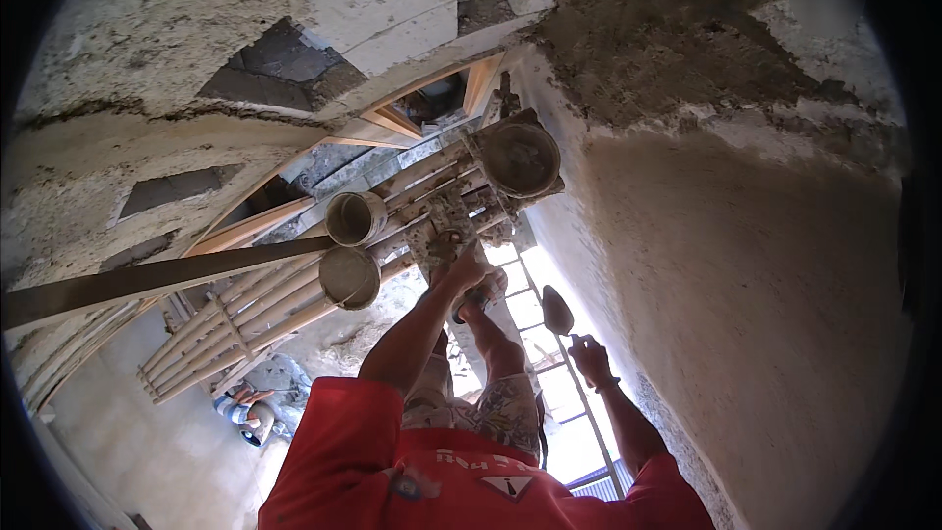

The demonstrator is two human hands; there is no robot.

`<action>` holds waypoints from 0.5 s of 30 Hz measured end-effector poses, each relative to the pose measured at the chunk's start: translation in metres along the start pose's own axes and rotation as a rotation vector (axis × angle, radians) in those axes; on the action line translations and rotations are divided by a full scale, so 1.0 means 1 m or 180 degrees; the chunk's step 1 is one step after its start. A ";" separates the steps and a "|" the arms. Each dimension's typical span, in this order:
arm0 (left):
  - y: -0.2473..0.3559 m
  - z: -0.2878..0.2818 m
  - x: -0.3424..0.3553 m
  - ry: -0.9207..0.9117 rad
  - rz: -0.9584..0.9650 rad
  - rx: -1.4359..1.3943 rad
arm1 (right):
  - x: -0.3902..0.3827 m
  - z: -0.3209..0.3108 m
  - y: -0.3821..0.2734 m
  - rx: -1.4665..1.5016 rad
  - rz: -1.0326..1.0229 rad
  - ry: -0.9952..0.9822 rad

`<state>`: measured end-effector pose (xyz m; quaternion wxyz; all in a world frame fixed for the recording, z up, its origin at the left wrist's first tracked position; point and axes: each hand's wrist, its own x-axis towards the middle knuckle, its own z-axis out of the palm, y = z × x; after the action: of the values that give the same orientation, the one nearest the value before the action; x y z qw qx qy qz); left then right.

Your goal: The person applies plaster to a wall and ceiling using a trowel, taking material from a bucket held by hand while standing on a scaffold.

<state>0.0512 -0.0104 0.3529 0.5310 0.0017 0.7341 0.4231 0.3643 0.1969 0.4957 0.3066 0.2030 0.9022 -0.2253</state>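
Note:
My right hand (591, 361) is closed round the handle of a trowel (557, 311), whose pointed blade stands up beside the plastered wall (726, 304). My left arm reaches forward and down over my legs. At its end, my left hand (469, 269) is above my sandalled feet; its fingers are too small and overlapped to read. Under my feet lies a mortar-stained plank (424, 250). Left of the plank are two buckets, one upper bucket (355, 218) and one lower bucket (349, 278) with grey contents. Farther ahead sits a round mortar tub (520, 159).
Wooden poles (260, 319) form a scaffold platform high above the floor. A long wooden beam (167, 280) crosses from the left toward the buckets. Below at left, another person (240, 407) bends beside a container. A ladder-like frame (561, 373) stands against bright light near the right wall.

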 end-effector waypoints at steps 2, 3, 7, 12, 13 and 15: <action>-0.028 0.032 0.044 -0.0189 -0.0339 -0.0255 | -0.006 0.054 0.010 0.0525 -0.0030 0.0104; -0.010 0.049 0.051 -0.0507 -0.0796 -0.0437 | -0.011 0.072 0.011 0.0386 -0.0026 0.0056; -0.031 0.099 0.130 -0.0605 -0.1381 -0.0942 | 0.087 0.095 0.035 -0.0257 0.0367 -0.0237; -0.060 0.159 0.253 -0.0178 -0.1383 -0.2537 | 0.294 0.055 0.084 -0.0810 0.0767 0.0845; -0.065 0.164 0.275 -0.0057 -0.1200 -0.2920 | 0.333 0.044 0.090 -0.0919 0.0728 0.1083; -0.083 0.149 0.322 0.0119 -0.1304 -0.3275 | 0.409 0.027 0.088 -0.1116 0.0097 0.1573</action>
<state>0.0640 0.1741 0.0388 0.5217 -0.4084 0.4273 0.6152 0.1227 0.3473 0.1875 0.1116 0.2091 0.9715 -0.0053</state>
